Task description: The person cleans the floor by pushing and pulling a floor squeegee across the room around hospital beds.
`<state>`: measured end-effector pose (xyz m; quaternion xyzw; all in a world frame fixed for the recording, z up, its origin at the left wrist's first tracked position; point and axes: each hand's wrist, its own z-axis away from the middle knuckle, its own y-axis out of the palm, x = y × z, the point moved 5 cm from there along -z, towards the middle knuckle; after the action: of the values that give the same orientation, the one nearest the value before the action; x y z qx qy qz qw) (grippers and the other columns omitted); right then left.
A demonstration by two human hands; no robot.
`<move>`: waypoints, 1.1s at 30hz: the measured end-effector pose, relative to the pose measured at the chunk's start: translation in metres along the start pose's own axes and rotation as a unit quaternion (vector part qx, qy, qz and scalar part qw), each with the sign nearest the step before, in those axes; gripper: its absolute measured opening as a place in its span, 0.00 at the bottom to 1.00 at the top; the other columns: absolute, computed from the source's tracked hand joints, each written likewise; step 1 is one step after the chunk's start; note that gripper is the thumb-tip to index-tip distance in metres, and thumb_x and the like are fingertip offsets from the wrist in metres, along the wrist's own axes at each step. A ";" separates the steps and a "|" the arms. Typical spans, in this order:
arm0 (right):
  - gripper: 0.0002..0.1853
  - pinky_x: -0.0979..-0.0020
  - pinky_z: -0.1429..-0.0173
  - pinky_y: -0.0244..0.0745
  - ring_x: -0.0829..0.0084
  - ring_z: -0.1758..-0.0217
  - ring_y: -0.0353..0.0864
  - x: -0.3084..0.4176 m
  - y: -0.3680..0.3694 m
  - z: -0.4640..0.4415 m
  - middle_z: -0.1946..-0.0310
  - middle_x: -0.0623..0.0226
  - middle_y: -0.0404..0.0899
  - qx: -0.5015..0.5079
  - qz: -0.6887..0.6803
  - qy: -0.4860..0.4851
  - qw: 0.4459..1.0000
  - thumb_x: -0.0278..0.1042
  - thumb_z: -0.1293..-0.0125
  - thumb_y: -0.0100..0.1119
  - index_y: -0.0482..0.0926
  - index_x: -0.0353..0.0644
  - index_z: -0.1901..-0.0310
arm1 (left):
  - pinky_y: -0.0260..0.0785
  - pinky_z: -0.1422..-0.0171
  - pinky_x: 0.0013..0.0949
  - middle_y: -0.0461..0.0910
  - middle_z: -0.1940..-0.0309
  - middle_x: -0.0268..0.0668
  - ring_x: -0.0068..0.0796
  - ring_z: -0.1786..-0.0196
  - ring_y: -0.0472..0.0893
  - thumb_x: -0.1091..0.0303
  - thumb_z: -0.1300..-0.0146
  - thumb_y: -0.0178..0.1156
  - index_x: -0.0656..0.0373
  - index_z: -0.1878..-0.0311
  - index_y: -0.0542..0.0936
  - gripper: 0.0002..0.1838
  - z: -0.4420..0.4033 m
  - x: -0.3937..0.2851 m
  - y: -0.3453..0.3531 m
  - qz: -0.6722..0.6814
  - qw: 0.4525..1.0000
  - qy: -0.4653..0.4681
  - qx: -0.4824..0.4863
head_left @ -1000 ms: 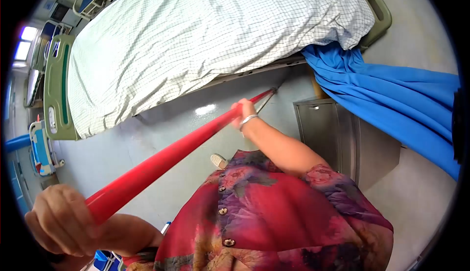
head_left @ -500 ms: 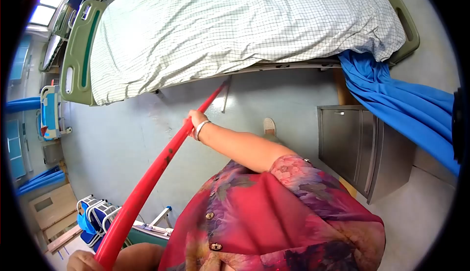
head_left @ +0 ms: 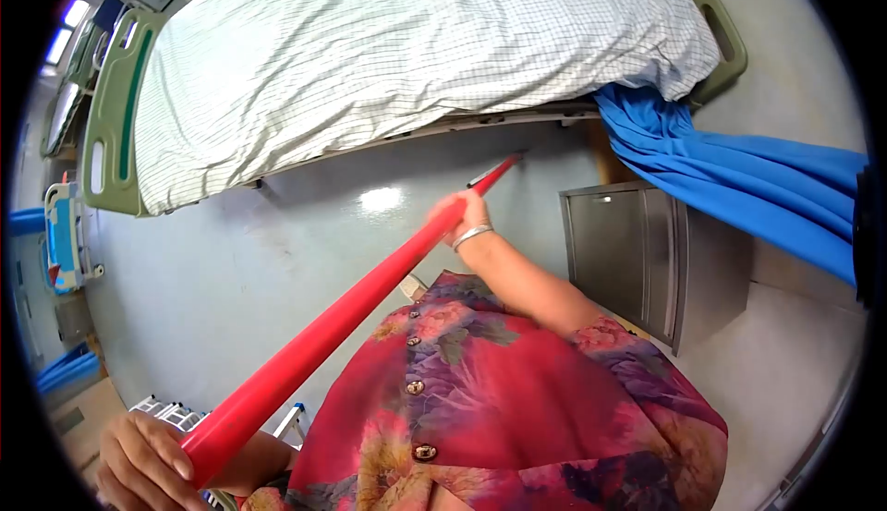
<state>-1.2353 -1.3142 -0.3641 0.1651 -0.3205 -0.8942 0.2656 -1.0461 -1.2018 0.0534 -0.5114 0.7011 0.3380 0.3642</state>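
Note:
A long red pole (head_left: 323,340) runs slantwise from the lower left up toward the floor beneath the bed's edge. My right hand (head_left: 459,216), with a silver bangle at the wrist, is closed around it partway along. Near its thick near end, my left hand (head_left: 146,463) grips it with bent fingers. At the far end a narrow flat bar (head_left: 486,175) shows close to the floor, too small to make out its kind.
A bed (head_left: 416,49) with a checked sheet and green end boards stands ahead. To the right are a metal cabinet (head_left: 614,252) and a gathered blue curtain (head_left: 739,174). Folded chairs (head_left: 171,411) stand at lower left. A shoe (head_left: 413,286) shows on the grey floor.
The pole's far end and my right hand have swung to the right. My left hand has come further into view. The bed and cabinet have shifted left in view.

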 end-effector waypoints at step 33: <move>0.10 0.68 0.77 0.62 0.73 0.89 0.59 0.259 -0.038 -0.067 0.94 0.71 0.58 -0.147 0.106 -0.113 0.977 0.34 0.55 0.41 0.56 0.45 0.89 | 0.61 0.56 0.35 0.63 0.81 0.30 0.25 0.72 0.66 0.69 0.61 0.56 0.50 0.76 0.57 0.15 -0.088 0.172 0.067 -0.049 0.969 -0.104 -0.220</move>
<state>-1.4266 -1.4725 -0.4707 -0.0124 -0.2289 -0.9113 0.3421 -1.1612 -1.3408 -0.0426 -0.5745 0.5422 0.5171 0.3295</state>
